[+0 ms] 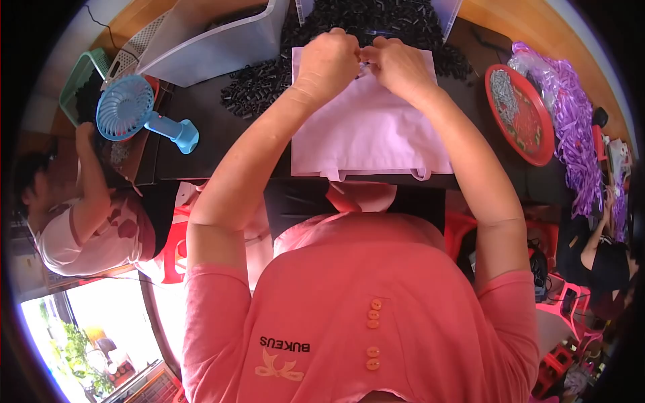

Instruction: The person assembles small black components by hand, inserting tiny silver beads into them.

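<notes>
A blue handheld fan (pixel 138 113) lies on the dark table (pixel 201 127), left of a heap of small black parts (pixel 262 84). Behind it stands a clear plastic bin (pixel 215 40), with a green basket (pixel 79 77) at the far left. To the right, a red round tray (pixel 531 131) holds small metal pieces (pixel 502 94), beside a pile of purple ribbons (pixel 571 114). A co-worker in a white shirt (pixel 74 228) sits at the left.

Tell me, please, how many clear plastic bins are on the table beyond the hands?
2: one clear plastic bin tipped at the upper left, another clear bin at the top edge right of centre, mostly cut off. More may lie outside the picture.
</notes>
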`<state>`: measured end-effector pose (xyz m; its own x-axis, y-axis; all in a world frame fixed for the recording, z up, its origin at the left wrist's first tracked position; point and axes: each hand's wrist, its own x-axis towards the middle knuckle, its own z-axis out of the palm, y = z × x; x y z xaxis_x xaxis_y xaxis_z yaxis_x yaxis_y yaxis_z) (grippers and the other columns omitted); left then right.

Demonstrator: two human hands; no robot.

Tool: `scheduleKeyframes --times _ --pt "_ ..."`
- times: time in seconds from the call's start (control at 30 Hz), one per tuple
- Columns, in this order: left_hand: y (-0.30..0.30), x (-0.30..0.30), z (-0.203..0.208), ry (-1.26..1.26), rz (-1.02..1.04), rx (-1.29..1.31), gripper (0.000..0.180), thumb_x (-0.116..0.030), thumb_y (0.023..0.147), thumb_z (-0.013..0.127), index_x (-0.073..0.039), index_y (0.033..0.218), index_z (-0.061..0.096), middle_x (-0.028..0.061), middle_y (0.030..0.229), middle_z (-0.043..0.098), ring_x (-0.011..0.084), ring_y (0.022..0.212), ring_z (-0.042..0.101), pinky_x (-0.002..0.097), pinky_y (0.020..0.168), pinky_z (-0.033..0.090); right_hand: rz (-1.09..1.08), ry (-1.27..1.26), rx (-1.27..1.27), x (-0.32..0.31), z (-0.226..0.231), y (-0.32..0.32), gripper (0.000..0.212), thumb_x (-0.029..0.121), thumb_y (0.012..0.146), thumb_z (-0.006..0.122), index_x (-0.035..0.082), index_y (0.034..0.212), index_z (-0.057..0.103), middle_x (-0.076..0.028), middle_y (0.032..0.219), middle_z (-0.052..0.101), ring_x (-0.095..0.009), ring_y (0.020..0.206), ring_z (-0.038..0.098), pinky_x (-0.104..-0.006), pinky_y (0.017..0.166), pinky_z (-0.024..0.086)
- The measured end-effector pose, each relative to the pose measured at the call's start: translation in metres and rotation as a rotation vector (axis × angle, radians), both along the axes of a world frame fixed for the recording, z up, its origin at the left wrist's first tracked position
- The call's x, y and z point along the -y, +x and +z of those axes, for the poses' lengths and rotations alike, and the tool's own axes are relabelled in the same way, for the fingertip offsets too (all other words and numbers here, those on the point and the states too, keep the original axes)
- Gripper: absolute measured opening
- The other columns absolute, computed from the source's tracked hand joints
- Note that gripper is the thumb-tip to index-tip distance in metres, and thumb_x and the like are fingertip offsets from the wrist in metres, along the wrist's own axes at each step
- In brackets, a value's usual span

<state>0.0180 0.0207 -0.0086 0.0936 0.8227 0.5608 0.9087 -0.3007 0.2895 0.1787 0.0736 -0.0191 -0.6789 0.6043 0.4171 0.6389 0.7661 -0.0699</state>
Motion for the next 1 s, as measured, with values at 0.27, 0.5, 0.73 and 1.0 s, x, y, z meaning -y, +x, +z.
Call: scheduleKeyframes --times 0.27,0.5,0.73,1.0 --pt "0.000 -0.006 -0.020 -0.177 0.006 -0.128 0.011 -0.017 0.079 0.065 -0.006 0.080 0.068 0.0122 0.092 0.062 0.0329 0.086 0.063 0.0441 0.074 0.051 0.022 -0.017 0.028 -0.001 -0.007 0.010 0.018 0.008 0.078 0.057 0.015 0.085 0.072 -0.007 0.095 0.062 -0.027 0.097 0.059 -0.0413 0.085 0.045" --pt "-0.007 -0.008 -0.021 -0.164 0.019 -0.022 0.010 -0.016 0.079 0.066 -0.007 0.083 0.068 0.0106 0.090 0.063 0.0307 0.083 0.063 0.0410 0.073 0.050 0.089 -0.042 -0.107 -0.003 -0.002 0.013 0.010 0.013 0.078 0.060 0.012 0.081 0.070 -0.006 0.086 0.063 -0.027 0.089 0.061 -0.0397 0.077 0.046" --pt "-0.013 0.002 0.001 -0.438 -0.243 1.194 0.009 -0.004 0.085 0.066 0.003 0.090 0.066 0.0086 0.078 0.067 0.0100 0.060 0.058 0.0230 0.050 0.045 0.183 -0.595 -0.724 -0.002 0.005 0.013 0.011 0.013 0.081 0.067 0.007 0.088 0.070 -0.002 0.077 0.064 -0.012 0.068 0.057 -0.0268 0.062 0.045" --pt "-0.002 0.008 0.002 -0.415 -0.324 1.237 0.013 -0.003 0.084 0.067 0.004 0.094 0.066 0.0088 0.079 0.067 0.0121 0.059 0.059 0.0229 0.051 0.046 0.168 -0.631 -0.816 0.006 0.011 0.009 0.011 0.012 0.084 0.066 0.003 0.088 0.070 0.000 0.071 0.064 -0.007 0.066 0.053 -0.0242 0.060 0.043"
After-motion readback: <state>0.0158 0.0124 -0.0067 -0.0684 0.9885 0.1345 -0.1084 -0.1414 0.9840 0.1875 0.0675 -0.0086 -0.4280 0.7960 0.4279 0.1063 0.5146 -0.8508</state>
